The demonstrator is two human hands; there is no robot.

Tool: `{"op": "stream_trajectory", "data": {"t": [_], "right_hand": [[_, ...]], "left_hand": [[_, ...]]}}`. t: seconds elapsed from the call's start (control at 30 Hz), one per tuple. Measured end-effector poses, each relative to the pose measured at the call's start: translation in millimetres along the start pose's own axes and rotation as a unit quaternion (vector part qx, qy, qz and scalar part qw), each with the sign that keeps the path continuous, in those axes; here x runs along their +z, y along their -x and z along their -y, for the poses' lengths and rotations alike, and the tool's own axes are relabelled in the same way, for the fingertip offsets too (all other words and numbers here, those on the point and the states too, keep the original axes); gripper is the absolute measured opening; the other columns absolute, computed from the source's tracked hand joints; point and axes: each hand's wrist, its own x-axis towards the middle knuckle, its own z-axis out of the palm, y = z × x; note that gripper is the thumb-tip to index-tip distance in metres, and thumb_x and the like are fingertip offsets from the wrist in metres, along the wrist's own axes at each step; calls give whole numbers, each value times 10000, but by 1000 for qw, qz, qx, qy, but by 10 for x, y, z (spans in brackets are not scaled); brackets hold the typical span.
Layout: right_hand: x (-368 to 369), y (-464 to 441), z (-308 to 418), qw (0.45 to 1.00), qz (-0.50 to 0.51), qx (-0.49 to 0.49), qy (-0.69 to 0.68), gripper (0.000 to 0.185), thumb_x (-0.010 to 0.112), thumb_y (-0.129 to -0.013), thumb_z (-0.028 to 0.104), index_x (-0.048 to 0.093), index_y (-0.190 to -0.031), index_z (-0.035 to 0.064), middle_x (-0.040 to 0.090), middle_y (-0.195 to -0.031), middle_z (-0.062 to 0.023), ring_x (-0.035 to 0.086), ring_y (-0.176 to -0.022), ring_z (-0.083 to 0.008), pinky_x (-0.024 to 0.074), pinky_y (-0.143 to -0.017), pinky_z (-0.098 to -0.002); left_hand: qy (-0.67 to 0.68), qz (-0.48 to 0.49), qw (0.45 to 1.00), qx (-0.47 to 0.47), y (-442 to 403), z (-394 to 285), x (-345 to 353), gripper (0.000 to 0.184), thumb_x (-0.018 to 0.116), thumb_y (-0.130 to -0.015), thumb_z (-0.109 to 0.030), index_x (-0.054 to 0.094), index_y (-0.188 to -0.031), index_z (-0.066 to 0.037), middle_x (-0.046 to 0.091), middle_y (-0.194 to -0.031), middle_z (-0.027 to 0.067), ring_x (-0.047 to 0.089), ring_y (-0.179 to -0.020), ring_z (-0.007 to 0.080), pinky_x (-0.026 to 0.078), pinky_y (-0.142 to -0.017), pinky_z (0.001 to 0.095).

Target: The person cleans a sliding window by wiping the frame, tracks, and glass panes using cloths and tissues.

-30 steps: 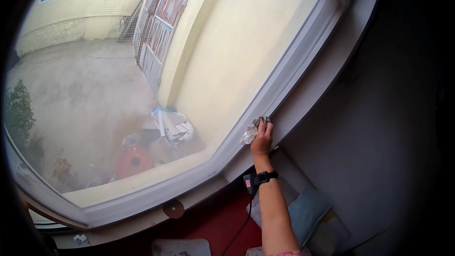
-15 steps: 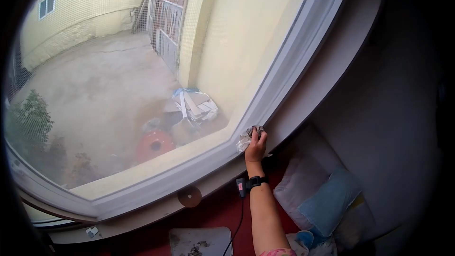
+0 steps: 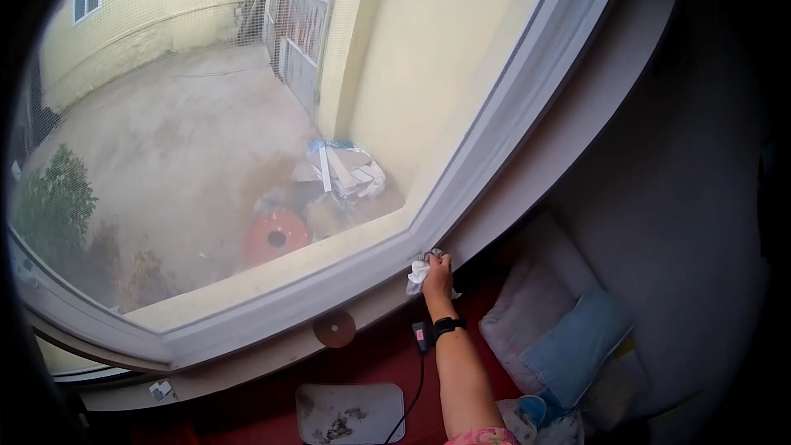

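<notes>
My right hand (image 3: 438,274) is closed around a crumpled white and grey cloth (image 3: 418,276). The cloth presses against the lower corner of the white window frame (image 3: 284,301), where the frame meets the sill (image 3: 375,305). A black band (image 3: 449,325) circles my right wrist, and a small black device with a cable (image 3: 423,336) is beside it. My left hand is out of view.
A round brown disc (image 3: 334,330) lies on the sill, with small white pieces (image 3: 161,390) farther left. Below are a grey tray with dark scraps (image 3: 350,414), a red surface (image 3: 272,404), and cushions (image 3: 577,342). A yard shows through the glass.
My right hand has moved the cloth down and slightly left, from the side of the frame's corner to just below it. The view has shifted slightly.
</notes>
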Motion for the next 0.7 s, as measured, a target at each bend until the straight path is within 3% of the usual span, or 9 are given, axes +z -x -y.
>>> {"op": "stream_trajectory", "data": {"t": [0.07,0.13,0.27,0.4,0.5,0.7], "right_hand": [[-359,26,177,1000,-3,-22,-14,275,586,-779,21,607,-1052,41,494,-1001,-172,560,-892,-355,480,-782,-402],[-640,-51,328,989,-112,-63,-72,290,585,-776,4,605,-1062,47,499,-1054,-178,561,-950,-360,487,-813,-396],[-943,-241,442,975,-180,-126,-27,331,583,-772,7,579,-1099,62,506,-1045,-167,565,-946,-354,494,-796,-391],[-658,-346,324,975,-162,-153,19,295,559,-791,18,577,-1083,52,508,-1009,-160,572,-911,-345,502,-760,-389],[-216,-126,227,980,-137,-134,55,228,531,-841,44,581,-1064,37,499,-963,-151,578,-860,-339,506,-699,-388],[207,157,114,993,-45,-88,69,217,517,-837,37,578,-1045,34,491,-971,-167,570,-865,-346,499,-706,-399]], "left_hand": [[45,-11,999,-20,38,-26,49,531,382,-956,-291,239,-1299,89,281,-1309,239,323,-1211,331,248,-1035,465],[37,-11,999,-10,137,-60,-41,491,383,-952,-281,264,-1264,77,281,-1304,248,324,-1207,340,239,-1034,479],[18,-24,999,25,651,-82,-265,418,382,-951,-262,293,-1209,56,285,-1297,263,323,-1204,360,226,-1026,508],[5,-34,999,19,646,-60,-221,453,381,-955,-273,283,-1237,67,296,-1291,261,338,-1196,359,252,-1023,490],[-7,-35,999,17,623,-77,-212,479,380,-958,-282,275,-1258,76,303,-1287,259,350,-1190,358,271,-1021,477],[-23,-36,999,21,487,-94,-203,519,378,-963,-299,268,-1289,90,322,-1279,254,373,-1180,355,302,-1018,457]]}}
